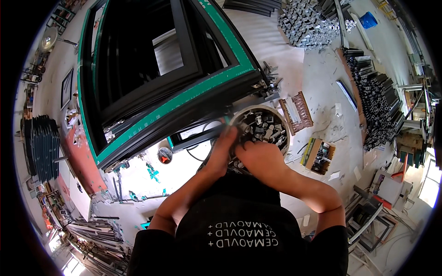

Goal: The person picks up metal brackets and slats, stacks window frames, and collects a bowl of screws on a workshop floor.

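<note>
My left hand and my right hand are close together in front of my chest, over the near left part of a round tub. Small dark and grey metal fittings fill the tub. My right fingers are curled tightly, and what they hold is hidden. The left fingers are pressed together around something dark, blurred at the tips and too unclear to name. Just beyond them stands a stack of black window frames, the top one edged with green protective film.
Right of the tub are a brown crate and a cardboard box of small parts. Piles of cut metal profiles lie farther right. A small round container with something orange sits left. Green film scraps litter the floor.
</note>
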Action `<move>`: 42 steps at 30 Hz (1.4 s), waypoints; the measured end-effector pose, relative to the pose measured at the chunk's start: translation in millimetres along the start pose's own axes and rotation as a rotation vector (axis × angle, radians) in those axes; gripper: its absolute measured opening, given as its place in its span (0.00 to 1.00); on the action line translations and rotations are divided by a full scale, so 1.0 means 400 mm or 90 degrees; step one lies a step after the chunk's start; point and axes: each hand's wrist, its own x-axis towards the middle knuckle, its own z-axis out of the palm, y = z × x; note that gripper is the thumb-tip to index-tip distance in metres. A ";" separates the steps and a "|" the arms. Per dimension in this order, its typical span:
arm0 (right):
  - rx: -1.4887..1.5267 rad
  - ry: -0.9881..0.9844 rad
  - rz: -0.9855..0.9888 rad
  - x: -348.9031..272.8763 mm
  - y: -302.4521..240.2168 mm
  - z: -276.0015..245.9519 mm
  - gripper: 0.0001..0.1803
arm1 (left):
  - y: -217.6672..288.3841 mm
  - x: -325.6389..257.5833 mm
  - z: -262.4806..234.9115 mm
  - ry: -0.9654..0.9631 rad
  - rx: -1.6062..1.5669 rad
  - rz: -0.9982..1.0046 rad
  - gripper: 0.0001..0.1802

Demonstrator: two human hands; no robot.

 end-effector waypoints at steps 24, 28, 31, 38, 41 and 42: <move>1.300 0.539 0.247 -0.212 0.161 -0.045 0.15 | 0.046 0.029 -0.077 0.079 -0.007 -0.166 0.32; 1.267 0.665 0.295 -0.309 0.188 0.015 0.14 | 0.012 0.075 -0.128 0.079 0.049 -0.158 0.32; 1.300 0.706 0.350 -0.368 0.194 0.097 0.17 | -0.023 0.112 -0.179 0.097 0.126 -0.224 0.33; 1.420 0.586 0.646 -0.461 0.296 0.409 0.15 | -0.139 0.168 -0.262 0.138 0.172 -0.278 0.27; 1.404 0.470 0.815 -0.482 0.379 0.602 0.13 | -0.225 0.194 -0.297 0.190 0.115 -0.311 0.27; 1.399 0.441 0.868 -0.495 0.411 0.670 0.12 | -0.249 0.207 -0.261 0.193 0.079 -0.340 0.26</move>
